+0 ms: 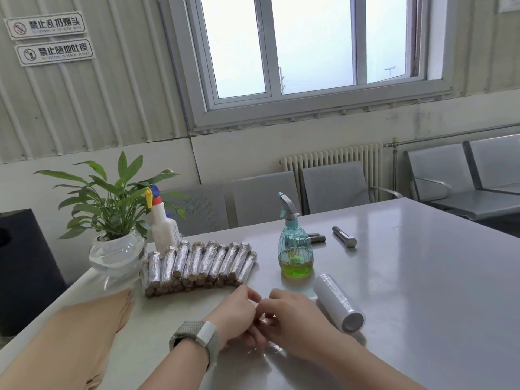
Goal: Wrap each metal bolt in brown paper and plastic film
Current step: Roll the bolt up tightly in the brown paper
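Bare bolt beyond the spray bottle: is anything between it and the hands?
Yes. The film roll lies on the table between the right hand and the bare bolt; the teal spray bottle stands just left of that line.

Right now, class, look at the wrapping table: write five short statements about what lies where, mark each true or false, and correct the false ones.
1. The roll of plastic film stands upright. False: it lies on its side, to the right of the right hand.
2. A bare metal bolt lies beyond the teal spray bottle, to its right. True.
3. The wrapped bolts are scattered across the table. False: they are stacked together in a row beside the potted plant.
4. The left hand and the right hand meet over clear film. True.
5. The brown paper lies right of the film roll. False: it is at the left, by the left forearm.
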